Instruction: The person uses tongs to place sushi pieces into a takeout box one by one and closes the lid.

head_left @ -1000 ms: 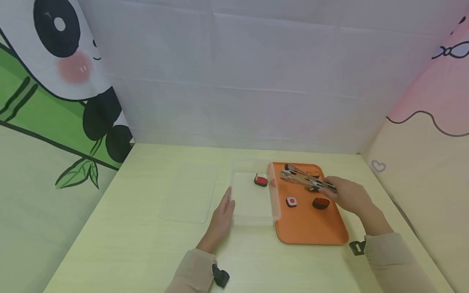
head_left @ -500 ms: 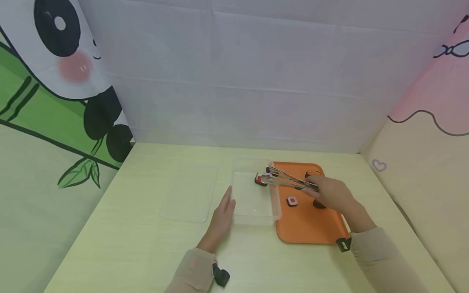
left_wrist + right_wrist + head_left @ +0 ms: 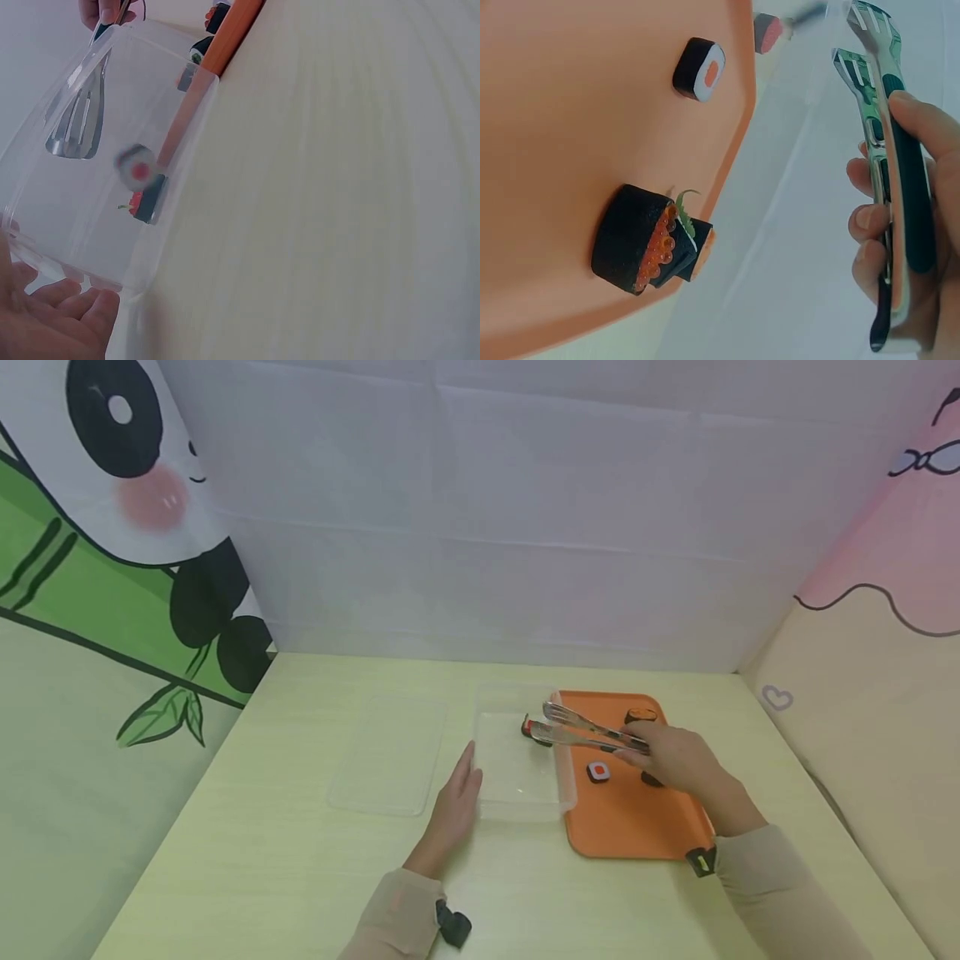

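My right hand (image 3: 678, 767) holds metal tongs (image 3: 904, 165), which reach over the right wall of a clear plastic container (image 3: 517, 777). The tongs' tips are spread apart with nothing between them. Inside the container, the left wrist view shows a blurred round sushi roll (image 3: 137, 168) with a red centre, just above or touching a red-topped sushi piece (image 3: 148, 201). My left hand (image 3: 450, 806) touches the container's left wall with its fingers extended. On the orange tray (image 3: 637, 827) lie a square sushi roll (image 3: 597, 772), a roe-topped sushi piece (image 3: 641, 240) and others partly hidden.
A clear lid (image 3: 386, 756) lies flat on the pale table (image 3: 262, 860), left of the container. The container's right edge meets or overlaps the tray's left edge. A white cloth wall (image 3: 487, 527) stands behind the table.
My right hand has carried the tongs left from the tray to above the container, and their tips have spread, letting go of a sushi roll. My left hand has stayed in place.
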A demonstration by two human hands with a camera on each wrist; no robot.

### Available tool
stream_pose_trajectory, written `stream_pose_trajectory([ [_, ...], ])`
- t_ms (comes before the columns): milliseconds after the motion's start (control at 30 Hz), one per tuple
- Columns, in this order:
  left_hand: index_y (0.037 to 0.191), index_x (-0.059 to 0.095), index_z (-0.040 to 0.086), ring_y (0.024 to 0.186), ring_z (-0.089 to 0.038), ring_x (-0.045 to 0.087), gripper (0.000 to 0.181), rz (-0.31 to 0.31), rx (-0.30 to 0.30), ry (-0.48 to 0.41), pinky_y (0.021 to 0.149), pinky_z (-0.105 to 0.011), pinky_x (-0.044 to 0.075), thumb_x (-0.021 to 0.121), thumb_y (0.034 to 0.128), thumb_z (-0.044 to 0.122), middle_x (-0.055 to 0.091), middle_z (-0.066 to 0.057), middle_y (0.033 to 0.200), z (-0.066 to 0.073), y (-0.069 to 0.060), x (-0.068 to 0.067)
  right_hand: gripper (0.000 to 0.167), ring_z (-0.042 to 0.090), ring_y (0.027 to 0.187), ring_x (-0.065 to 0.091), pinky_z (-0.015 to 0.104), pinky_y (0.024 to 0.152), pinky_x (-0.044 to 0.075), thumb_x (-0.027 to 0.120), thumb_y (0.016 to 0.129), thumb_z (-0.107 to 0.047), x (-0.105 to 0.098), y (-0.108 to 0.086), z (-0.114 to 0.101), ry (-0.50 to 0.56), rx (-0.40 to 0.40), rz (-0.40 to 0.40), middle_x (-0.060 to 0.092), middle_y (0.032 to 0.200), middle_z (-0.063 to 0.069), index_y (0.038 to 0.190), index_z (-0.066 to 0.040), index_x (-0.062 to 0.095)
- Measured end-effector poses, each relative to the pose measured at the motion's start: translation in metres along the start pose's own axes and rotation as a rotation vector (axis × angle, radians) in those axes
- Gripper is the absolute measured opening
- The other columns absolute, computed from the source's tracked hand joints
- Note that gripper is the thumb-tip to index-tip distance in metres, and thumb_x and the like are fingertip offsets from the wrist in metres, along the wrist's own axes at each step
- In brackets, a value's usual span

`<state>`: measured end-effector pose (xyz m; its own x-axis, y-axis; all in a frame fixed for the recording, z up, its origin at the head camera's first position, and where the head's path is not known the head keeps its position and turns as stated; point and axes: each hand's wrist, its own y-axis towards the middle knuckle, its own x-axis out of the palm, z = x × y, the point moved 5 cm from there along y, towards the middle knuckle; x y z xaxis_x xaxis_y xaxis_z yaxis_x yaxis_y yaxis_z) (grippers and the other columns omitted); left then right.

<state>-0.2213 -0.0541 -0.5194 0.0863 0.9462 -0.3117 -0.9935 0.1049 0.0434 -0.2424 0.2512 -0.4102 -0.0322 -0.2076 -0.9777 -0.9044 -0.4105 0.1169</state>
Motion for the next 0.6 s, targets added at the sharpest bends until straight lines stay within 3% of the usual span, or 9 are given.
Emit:
stream_pose_trajectory([
  [167, 0.157, 0.021, 0.014, 0.143, -0.031, 0.021, 0.053, 0.010, -0.015, 0.003, 0.115, -0.049, 0.018, 0.035, 0.1076, 0.026, 0.024, -0.008, 0.158, -0.002, 0.002, 0.002, 0.035, 0.011, 0.062, 0.050, 0.032, 0.050, 0.043, 0.066, 0.093, -0.039, -0.005, -0.009, 0.012, 0.021, 0.062, -0.013, 0.058, 0.078, -0.007, 0.112, -0.009, 0.065],
  [267, 0.157, 0.022, 0.015, 0.143, -0.030, 0.021, 0.053, 0.018, -0.021, 0.002, 0.115, -0.048, 0.019, 0.036, 0.1073, 0.026, 0.025, -0.007, 0.158, -0.003, 0.002, 0.002, 0.037, 0.013, 0.062, 0.048, 0.032, 0.050, 0.039, 0.063, 0.094, -0.042, -0.009, -0.017, 0.022, 0.050, 0.102, -0.025, 0.055, 0.075, -0.006, 0.110, -0.009, 0.064],
  [467, 0.157, 0.022, 0.016, 0.143, -0.030, 0.021, 0.053, 0.017, -0.013, -0.003, 0.115, -0.049, 0.018, 0.036, 0.1071, 0.028, 0.024, -0.007, 0.158, -0.005, 0.003, 0.002, 0.031, 0.013, 0.061, 0.045, 0.030, 0.048, 0.035, 0.064, 0.094, -0.038, -0.008, -0.038, 0.040, 0.050, 0.168, -0.043, 0.052, 0.073, -0.007, 0.107, -0.009, 0.064],
  [600, 0.157, 0.022, 0.018, 0.143, -0.031, 0.021, 0.053, 0.014, -0.007, -0.012, 0.115, -0.049, 0.018, 0.036, 0.1071, 0.029, 0.024, -0.007, 0.158, -0.006, 0.003, 0.003, 0.026, 0.013, 0.060, 0.047, 0.031, 0.047, 0.037, 0.068, 0.092, -0.032, 0.001, -0.053, 0.044, 0.038, 0.162, -0.040, 0.054, 0.072, -0.006, 0.104, -0.009, 0.063],
])
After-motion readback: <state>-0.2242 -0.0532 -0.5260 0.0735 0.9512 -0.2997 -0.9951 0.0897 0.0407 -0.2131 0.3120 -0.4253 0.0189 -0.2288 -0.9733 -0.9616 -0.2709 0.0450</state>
